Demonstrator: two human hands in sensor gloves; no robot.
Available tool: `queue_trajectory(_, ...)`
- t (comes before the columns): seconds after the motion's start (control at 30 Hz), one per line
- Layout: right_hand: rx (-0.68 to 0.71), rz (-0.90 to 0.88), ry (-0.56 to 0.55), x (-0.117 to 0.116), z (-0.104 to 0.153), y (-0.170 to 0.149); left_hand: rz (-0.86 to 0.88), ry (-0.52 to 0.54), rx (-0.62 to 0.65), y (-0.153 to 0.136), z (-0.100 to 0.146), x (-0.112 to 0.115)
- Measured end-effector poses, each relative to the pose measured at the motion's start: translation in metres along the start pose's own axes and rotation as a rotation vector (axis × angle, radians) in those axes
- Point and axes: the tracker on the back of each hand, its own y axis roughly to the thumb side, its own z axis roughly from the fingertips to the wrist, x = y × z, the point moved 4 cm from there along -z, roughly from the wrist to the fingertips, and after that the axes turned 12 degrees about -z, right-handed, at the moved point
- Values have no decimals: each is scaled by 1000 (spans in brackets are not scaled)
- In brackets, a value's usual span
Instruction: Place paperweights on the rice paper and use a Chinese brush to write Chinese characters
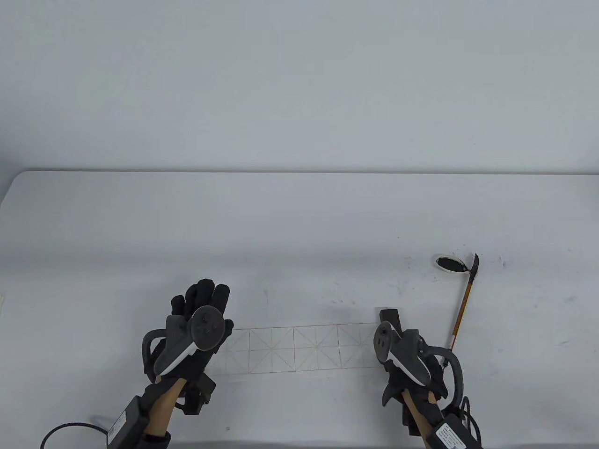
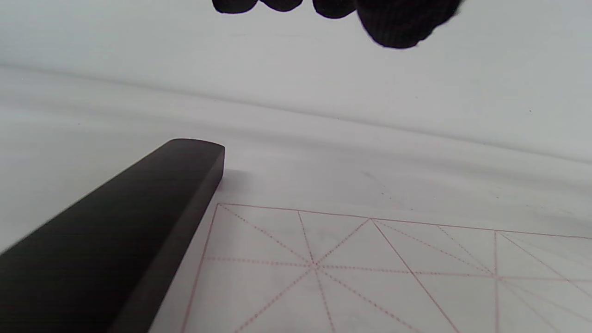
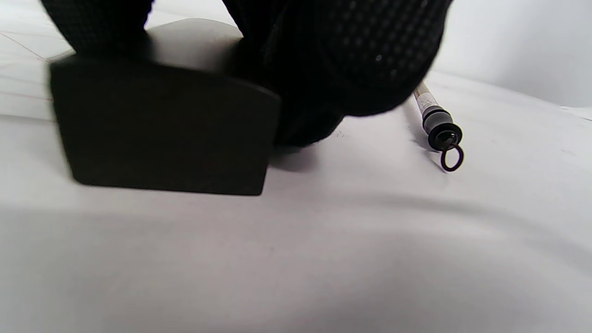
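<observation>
Two weights pin the paper [image 1: 299,348] flat for writing, one at each end. Left hand [image 1: 196,322] hovers with fingers spread and empty above the left weight [image 2: 115,231]; right hand [image 1: 407,360] grips the right weight [image 3: 162,125]. Brush [image 1: 463,304] lies just right of it, its tip by the ink dish [image 1: 450,263].

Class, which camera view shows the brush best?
The table view: the whole brush lies there, its tip beside the ink dish. The right wrist view shows only its handle end with the hanging loop. The left wrist view shows none of it.
</observation>
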Motion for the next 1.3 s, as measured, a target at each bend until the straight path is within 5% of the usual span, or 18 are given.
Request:
queue_trajectory(0.5,0,-167,44,8,1,-11,3,-38,24,3,-2,7)
queue_trajectory(0.83,117,-225,-278,80,-3,-57,1,-10,-11,-3,0,1)
queue_trajectory(1.1,241,124,-476,90,-36,-104,23,6,-13,-6,2,-4)
queue_trajectory(1.3,274,379,-383,67,-57,-110,33,8,-22,-9,2,-5)
